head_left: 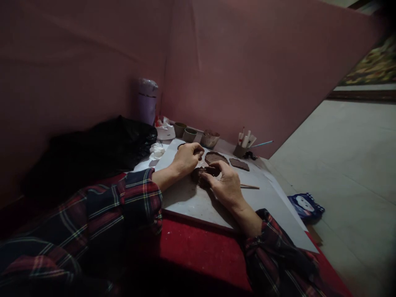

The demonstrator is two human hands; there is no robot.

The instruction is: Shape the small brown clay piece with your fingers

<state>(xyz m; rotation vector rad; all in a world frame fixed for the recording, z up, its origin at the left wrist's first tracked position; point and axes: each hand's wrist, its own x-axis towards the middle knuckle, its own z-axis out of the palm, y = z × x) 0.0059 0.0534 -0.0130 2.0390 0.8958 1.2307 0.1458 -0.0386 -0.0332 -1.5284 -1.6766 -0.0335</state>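
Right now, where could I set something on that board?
Bare: the white surface right of the right hand and stick, and between left hand and front edge. Crowded: around the brown lump, and behind it, by the slab and pots.

A purple bottle stands behind a black plastic bag — a blue patterned packet lies far right.

Widest free room: bare board at near right, reachable from the right over the board's edge. Centre blocked by left hand and right hand. Stick juts right; disc and slab beyond. Far side: cups, bowl, tool pot, then wall. Black bag obstructs left.
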